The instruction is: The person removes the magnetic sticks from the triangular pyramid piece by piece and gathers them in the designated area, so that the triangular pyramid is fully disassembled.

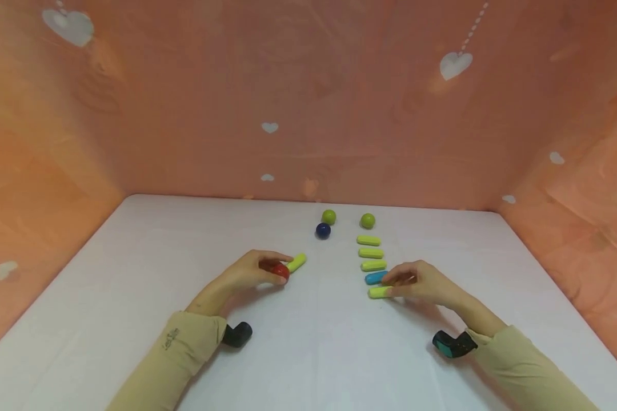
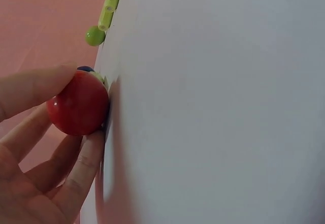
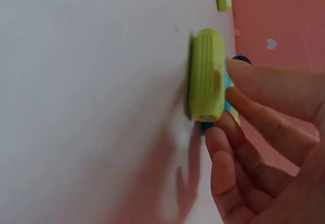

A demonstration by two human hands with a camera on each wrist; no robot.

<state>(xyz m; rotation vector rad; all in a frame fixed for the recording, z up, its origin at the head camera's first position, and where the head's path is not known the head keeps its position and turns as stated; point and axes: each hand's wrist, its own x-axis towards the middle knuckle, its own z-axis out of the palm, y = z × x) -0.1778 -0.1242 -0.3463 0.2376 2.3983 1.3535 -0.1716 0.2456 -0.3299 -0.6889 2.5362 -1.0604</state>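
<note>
My left hand grips a red ball between thumb and fingers, low on the white table. The ball fills the left wrist view. A yellow-green stick lies just beyond it. My right hand pinches the right end of another yellow-green stick lying on the table. That stick shows close up under my fingertips. A blue stick lies right behind it.
Three more yellow-green sticks continue the column away from me. A dark blue ball and two green balls sit near the back. Orange walls enclose the table on three sides.
</note>
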